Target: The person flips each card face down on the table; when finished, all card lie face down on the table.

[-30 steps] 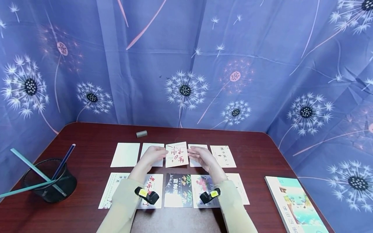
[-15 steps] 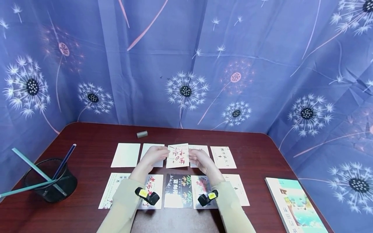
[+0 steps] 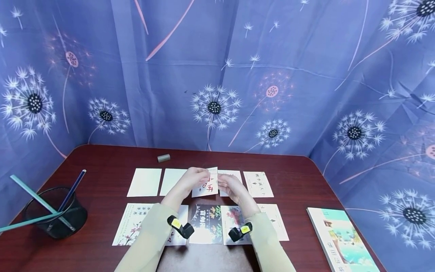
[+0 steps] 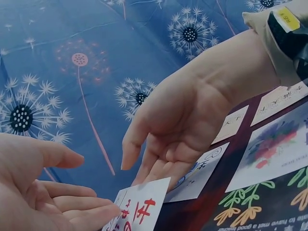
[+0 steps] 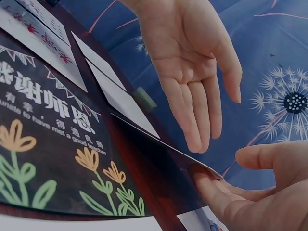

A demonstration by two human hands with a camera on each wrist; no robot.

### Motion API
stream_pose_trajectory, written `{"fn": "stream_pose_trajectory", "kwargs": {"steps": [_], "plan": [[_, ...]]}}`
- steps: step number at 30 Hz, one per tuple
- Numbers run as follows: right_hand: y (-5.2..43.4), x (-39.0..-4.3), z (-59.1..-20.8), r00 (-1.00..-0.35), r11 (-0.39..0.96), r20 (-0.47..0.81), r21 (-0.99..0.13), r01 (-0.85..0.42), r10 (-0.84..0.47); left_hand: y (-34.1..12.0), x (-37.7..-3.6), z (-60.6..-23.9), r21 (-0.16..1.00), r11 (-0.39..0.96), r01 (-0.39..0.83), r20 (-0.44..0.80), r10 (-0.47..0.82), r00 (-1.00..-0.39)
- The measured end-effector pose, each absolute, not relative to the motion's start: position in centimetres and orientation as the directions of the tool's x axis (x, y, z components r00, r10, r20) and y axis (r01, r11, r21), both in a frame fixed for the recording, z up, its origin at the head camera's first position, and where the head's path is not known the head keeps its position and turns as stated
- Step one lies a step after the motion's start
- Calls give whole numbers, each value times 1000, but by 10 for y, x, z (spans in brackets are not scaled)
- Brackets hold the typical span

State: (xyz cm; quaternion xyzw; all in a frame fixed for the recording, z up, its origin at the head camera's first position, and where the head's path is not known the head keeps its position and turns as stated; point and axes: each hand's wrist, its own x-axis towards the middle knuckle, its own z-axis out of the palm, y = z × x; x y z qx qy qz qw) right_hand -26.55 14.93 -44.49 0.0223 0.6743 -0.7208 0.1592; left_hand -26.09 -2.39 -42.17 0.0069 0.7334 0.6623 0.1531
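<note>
A white card with red handwritten-style characters (image 3: 210, 187) is raised and tilted between both hands, in the gap of the back row of cards. My right hand (image 3: 234, 186) has its fingers under the card's right side; in the right wrist view its thumb (image 5: 257, 156) stands apart from the card. My left hand (image 3: 190, 180) reaches over the card's left part with straight fingers, thumb apart. A dark card with drawn flowers (image 3: 205, 224) lies in front, beside a card with red and purple blossoms (image 3: 233, 216).
Blank white cards (image 3: 144, 182) and a lettered card (image 3: 258, 184) fill out the back row. A blossom card (image 3: 126, 230) lies front left. A small grey block (image 3: 164, 158) lies behind. Left stands a black mesh pencil cup (image 3: 64, 223); right lies a book (image 3: 343, 238).
My left hand has moved right, from the card's left edge to over its face, covering some of the characters. My right hand stays near the card's right edge.
</note>
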Motion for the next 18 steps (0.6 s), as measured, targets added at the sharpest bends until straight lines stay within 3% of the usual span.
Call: {"fn": "stream_pose_trajectory", "kwargs": {"steps": [9,18], "plan": [[144,-266,-443,-951,-42,-247,-965,259,-189,-23,-260,-421,961,165,-221,-252,196,-948],[137,-266,-433,-956,-85,-239,-963,256,-168,-24,-259,-421,969,198,-150,-178,131,-975]]}}
